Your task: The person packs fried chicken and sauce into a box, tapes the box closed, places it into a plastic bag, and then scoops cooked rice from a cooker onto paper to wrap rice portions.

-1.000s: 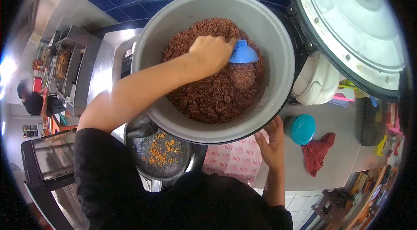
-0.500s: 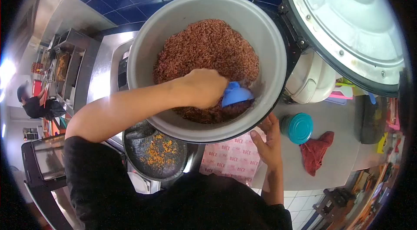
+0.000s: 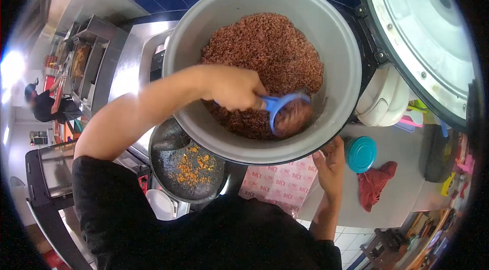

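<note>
My left hand (image 3: 237, 87) is closed around the handle of a blue scoop (image 3: 274, 103), inside a large rice cooker pot (image 3: 342, 66). Motion blurs the scoop; its bowl faces up with brown rice in it. A mound of reddish-brown cooked rice (image 3: 265, 46) fills the middle of the pot and has been dug into on the near side. Outside the pot, my right hand (image 3: 331, 165) is at the lower right rim, thumb and fingers apart, fingertips against or just beside the cooker's outer edge. Below the pot lies printed pink-and-white paper (image 3: 277, 183).
The cooker's raised lid (image 3: 423, 30) stands at the upper right. Beside my right hand are a teal-lidded jar (image 3: 361, 154) and a red cloth (image 3: 376, 183). A dark pan (image 3: 191, 188) with orange bits sits lower left. Another person (image 3: 45, 104) stands far left.
The scoop has turned from bowl-down in the rice to bowl-up with rice in it, lifted by my left hand. The view has shifted, so the pot appears farther right. My right hand stays by the rim.
</note>
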Available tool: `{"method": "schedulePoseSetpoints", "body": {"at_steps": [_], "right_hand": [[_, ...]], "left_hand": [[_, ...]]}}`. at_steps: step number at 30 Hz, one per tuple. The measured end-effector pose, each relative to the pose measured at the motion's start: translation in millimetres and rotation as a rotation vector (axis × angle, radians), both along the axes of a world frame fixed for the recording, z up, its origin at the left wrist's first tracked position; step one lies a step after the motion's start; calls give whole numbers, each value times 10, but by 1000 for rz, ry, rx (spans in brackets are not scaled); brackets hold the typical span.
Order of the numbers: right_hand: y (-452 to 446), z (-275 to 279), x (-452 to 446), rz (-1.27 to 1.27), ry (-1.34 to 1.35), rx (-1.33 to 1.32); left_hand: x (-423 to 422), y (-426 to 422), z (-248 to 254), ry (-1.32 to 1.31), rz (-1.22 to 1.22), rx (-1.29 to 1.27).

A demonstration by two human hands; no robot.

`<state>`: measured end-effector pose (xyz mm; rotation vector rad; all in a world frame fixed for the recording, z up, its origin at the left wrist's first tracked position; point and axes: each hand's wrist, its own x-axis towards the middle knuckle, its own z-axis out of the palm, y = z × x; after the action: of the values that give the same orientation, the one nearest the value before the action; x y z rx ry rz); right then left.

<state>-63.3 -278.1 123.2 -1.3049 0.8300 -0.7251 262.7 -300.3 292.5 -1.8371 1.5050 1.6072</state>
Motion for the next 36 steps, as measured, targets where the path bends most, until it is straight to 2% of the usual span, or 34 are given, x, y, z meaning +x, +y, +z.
{"method": "schedulePoseSetpoints", "body": {"at_steps": [2,3,5,9,11,12,14,17,20,22,28,33,36], "right_hand": [[-17,3,-5,6,-24,-4],[-16,1,-8,-1,-22,-9],[-14,-4,-24,0,-18,32],[-32,-2,-46,15,-16,2],[-34,14,-49,24,13,54],[-44,13,-49,22,11,50],[-61,-5,-35,31,-42,25],[-59,-46,-51,18,-31,33],[-64,-63,-48,23,-62,1],[-73,-23,-55,41,-52,8],[-76,-3,-28,43,-67,27],[-67,-11,-66,41,-18,28],[-98,-31,-58,44,-14,44]], "left_hand": [[87,-63,-119,24,-39,-348],[57,-67,-194,26,-45,-353],[-124,-73,-263,-529,-282,-1026],[-98,-298,-437,-578,-382,-959],[-76,-401,-450,-620,-241,-804],[-78,-432,-471,-621,-242,-808],[-138,-478,-413,-545,-201,-646],[-232,-461,-509,-508,-229,-565],[-319,-427,-608,-493,-210,-527],[-326,-405,-606,-478,-291,-522],[-262,-109,-599,-254,-335,-430],[-284,183,-53,-132,-290,-427],[-267,393,-13,-123,-226,-473]]}}
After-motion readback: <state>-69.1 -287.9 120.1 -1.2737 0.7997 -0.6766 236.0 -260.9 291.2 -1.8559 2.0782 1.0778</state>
